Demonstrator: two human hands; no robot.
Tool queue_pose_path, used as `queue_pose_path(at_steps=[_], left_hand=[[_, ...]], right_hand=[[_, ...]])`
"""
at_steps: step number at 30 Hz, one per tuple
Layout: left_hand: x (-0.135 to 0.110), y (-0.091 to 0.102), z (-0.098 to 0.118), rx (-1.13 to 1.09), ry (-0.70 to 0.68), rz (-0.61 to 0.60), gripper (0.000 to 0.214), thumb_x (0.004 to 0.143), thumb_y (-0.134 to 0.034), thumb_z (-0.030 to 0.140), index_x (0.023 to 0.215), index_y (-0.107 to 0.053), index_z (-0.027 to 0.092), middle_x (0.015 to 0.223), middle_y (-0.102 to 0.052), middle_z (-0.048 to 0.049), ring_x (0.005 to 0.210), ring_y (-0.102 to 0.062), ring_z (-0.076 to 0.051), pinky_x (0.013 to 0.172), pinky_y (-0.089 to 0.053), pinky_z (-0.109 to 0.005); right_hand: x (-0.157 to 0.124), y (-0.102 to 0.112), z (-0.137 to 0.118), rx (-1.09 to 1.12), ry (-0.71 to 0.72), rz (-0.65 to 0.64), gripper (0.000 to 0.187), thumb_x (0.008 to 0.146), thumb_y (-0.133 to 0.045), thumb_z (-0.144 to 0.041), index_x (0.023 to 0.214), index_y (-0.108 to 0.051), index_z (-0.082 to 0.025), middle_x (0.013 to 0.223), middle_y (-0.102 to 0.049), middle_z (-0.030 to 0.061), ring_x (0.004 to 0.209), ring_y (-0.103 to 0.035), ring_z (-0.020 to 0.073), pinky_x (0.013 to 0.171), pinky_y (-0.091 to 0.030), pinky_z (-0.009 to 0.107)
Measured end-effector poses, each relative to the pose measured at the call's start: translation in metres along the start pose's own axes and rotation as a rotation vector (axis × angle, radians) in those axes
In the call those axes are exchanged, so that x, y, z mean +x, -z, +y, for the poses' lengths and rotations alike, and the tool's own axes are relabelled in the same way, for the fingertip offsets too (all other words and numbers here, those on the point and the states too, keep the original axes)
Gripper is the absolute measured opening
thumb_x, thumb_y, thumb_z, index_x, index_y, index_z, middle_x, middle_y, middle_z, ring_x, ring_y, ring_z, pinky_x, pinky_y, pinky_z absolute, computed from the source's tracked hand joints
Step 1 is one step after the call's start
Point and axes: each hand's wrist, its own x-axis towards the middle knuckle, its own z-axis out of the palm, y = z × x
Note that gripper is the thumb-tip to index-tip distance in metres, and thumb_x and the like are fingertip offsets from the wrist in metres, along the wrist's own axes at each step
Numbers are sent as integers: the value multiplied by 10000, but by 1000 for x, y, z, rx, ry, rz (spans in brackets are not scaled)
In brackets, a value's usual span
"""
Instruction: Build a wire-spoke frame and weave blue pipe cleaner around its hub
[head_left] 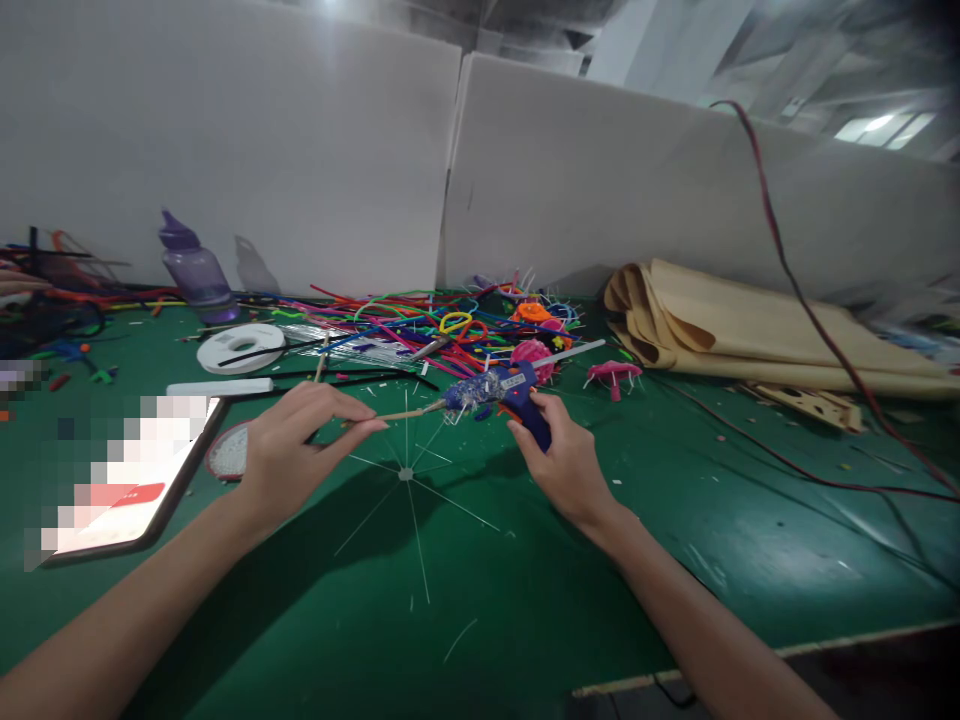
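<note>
My right hand (564, 450) is closed around the handle of a blue hot glue gun (487, 388), whose nozzle points left. A whitish glue stick (574, 354) sticks out of its back. Between thumb and fingertips, my left hand (300, 435) pinches a thin wooden stick (401, 414). The stick's right end meets the nozzle tip, or lies very close to it. Below them on the green table lies a small pale hub (406, 474) with thin white spokes spreading outward like a star.
Coloured pipe cleaners (405, 320) are heaped at the back, with scissors (450, 330) and pink pieces (615, 374). A purple bottle (195, 265), white spool (241, 348), lit tablet (135, 490) and small dish (227, 452) stand left. Rolled brown paper (735, 320) and a red-black cord (795, 285) are right.
</note>
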Motion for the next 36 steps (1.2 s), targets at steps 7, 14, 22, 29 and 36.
queue_pose_path(at_steps=[7,14,22,29,36], left_hand=[[1,-1,-3,21,-55,38,98,687,-695,185,748,-625,217,704,-663,8,680,-611,-154,644,-492,-324],[1,-2,-4,24,-117,63,147,657,-717,149,757,-625,205,705,-667,6,670,-611,-150,633,-494,-319],[1,-1,-2,26,-123,39,165,666,-708,131,790,-626,203,729,-667,6,677,-607,-141,645,-498,-314],[1,-2,-3,24,-155,2,161,680,-692,111,795,-620,198,740,-667,0,694,-612,-143,660,-500,-317],[1,-2,-3,16,-158,5,180,679,-687,99,805,-621,211,757,-670,0,723,-622,-152,672,-512,-323]], right_hand=[[0,-1,1,-11,26,31,357,827,-473,-372,1095,-482,-137,940,-640,130,787,-631,237,654,-468,325],[0,-2,2,-30,66,52,353,830,-472,-364,1097,-483,-132,933,-646,132,790,-638,245,649,-482,335],[-1,-4,2,-64,80,73,352,831,-472,-369,1088,-486,-129,920,-647,132,779,-642,249,640,-487,336],[0,-4,4,-79,74,73,350,829,-473,-376,1082,-490,-134,917,-647,131,770,-642,250,630,-484,334],[0,-3,3,-73,72,61,352,829,-472,-367,1089,-489,-129,923,-647,132,782,-642,249,639,-484,333]])
